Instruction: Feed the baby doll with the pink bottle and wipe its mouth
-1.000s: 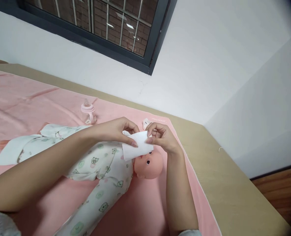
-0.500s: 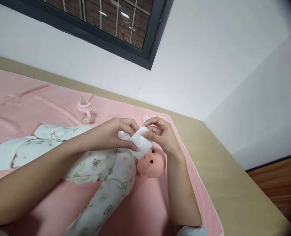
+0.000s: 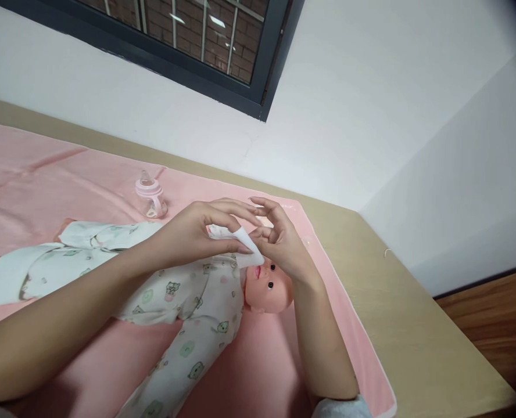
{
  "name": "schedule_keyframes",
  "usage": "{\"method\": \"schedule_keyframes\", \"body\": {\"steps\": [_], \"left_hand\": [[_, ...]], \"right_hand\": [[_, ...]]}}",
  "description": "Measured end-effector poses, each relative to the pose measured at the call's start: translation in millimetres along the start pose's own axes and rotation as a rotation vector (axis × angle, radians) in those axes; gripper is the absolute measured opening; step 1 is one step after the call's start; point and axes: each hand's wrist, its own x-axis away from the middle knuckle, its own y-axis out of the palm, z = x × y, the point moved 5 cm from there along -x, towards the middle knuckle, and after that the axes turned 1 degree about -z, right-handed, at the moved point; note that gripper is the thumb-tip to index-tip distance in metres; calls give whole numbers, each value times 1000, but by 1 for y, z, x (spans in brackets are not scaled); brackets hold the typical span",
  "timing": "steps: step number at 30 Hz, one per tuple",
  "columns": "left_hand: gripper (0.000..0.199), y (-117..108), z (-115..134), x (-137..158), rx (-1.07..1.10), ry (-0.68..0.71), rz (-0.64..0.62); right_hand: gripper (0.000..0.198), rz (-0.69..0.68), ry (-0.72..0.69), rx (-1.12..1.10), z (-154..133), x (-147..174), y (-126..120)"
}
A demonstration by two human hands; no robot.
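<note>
A white square of tissue or soft cloth [image 3: 250, 251] hangs folded in my left hand [image 3: 214, 229], pinched between thumb and index finger, with the other fingers stretched towards the right. Close beside it is my right hand [image 3: 279, 241], its index finger raised and its other fingers bent apart; I see nothing held between them. Below both hands, a baby doll [image 3: 269, 287] lies on its back in a white printed outfit [image 3: 175, 290], head to the right. The tissue is above its chin and neck, and my right hand hides part of its face.
A baby bottle with a pink collar and handles [image 3: 150, 196] stands beyond the doll's legs. Under the doll spreads a pink blanket [image 3: 249, 366] on a wooden tabletop [image 3: 371, 302]. A white wall and a dark window frame [image 3: 258, 107] rise behind.
The tissue, previously spread between both hands, now hangs folded from my left hand. My right hand's fingers have come off its upper edge, and my left fingers have stretched out to the right.
</note>
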Motion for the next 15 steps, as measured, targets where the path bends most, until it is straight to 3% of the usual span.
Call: {"method": "schedule_keyframes", "body": {"steps": [4,8,12,15], "left_hand": [[14,-7,-9,1,50,-136,107],[18,-5,-12,-1,153,-180,57],[27,13,-20,-3,106,-237,-95],[30,31,-25,-3,15,-226,-202]], "right_hand": [[75,61,-7,20,7,-6,-17],[71,275,10,40,32,-16,-67],[64,378,116,-67,92,-20,-113],[64,342,266,-185,144,-16,-126]]}}
